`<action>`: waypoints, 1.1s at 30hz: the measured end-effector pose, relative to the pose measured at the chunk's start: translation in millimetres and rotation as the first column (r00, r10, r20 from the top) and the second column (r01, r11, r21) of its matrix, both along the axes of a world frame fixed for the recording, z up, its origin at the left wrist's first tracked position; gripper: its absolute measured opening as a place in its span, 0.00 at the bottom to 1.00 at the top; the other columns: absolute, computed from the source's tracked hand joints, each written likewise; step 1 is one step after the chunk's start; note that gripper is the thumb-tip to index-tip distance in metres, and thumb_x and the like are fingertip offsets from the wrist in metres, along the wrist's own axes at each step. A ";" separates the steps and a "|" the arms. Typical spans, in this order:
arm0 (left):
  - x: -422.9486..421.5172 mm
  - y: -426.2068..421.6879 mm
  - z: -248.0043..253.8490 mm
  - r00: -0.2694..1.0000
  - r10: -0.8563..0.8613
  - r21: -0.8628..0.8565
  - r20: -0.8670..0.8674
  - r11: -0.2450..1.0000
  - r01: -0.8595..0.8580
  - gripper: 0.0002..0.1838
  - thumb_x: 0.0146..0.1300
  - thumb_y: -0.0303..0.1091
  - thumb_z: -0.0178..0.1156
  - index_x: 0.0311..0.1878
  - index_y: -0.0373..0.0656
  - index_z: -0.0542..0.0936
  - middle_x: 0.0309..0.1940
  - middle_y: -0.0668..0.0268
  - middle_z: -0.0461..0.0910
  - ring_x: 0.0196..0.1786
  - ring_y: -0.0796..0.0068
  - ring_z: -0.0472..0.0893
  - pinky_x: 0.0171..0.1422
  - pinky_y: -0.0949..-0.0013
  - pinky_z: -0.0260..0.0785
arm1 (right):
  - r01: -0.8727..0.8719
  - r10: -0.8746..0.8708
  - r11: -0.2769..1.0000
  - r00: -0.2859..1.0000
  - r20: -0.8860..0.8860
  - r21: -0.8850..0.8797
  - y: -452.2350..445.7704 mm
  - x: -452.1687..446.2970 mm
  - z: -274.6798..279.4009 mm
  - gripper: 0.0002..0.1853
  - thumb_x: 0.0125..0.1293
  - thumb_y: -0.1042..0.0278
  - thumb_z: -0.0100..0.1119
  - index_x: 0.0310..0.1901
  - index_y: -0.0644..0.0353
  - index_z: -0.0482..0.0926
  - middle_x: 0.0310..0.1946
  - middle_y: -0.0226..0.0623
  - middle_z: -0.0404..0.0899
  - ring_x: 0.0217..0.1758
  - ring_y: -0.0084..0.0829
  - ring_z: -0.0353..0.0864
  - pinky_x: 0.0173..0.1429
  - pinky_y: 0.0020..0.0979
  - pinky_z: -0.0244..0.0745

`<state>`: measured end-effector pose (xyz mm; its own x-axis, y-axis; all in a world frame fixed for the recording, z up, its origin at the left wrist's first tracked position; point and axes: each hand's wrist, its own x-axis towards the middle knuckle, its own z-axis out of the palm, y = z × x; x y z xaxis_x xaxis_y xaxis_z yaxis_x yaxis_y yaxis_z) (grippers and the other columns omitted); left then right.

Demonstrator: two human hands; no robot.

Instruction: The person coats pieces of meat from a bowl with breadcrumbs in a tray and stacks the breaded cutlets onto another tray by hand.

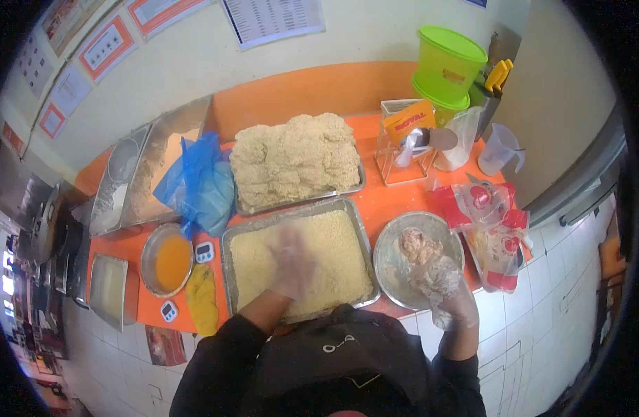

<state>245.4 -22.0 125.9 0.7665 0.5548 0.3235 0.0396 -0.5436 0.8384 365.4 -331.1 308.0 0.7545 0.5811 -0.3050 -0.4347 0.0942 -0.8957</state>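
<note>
My left hand (293, 264), smeared by motion, is over the pale yellow breading crumbs in a rectangular metal tray (366, 260). Its fingers look stretched out and flat, with nothing seen in them. My right hand (441, 281), covered by a clear plastic glove coated in crumbs, reaches into a round steel bowl (385, 278). Its fingers seem closed on a lump of pinkish raw meat (418, 244), though the glove hides part of the grip. Behind the crumb tray, a second tray is heaped with breaded pieces (295, 160).
A bowl of orange liquid (170, 260), two small timers (204, 251), a yellow cloth (202, 299) and a blue plastic bag (205, 184) lie left. Right are red-and-clear packets (482, 208), a wire rack (396, 163), a measuring jug (498, 149) and green tubs (450, 66).
</note>
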 end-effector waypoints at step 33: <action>122.4 55.2 220.4 0.483 -0.373 0.214 -0.792 0.571 0.793 0.17 0.54 0.48 0.61 0.40 0.46 0.83 0.37 0.55 0.83 0.40 0.56 0.82 0.47 0.57 0.72 | 0.017 0.066 0.986 0.872 0.485 -0.163 -44.2 22.6 -63.8 0.15 0.57 0.72 0.65 0.47 0.61 0.76 0.41 0.40 0.78 0.45 0.36 0.78 0.50 0.35 0.74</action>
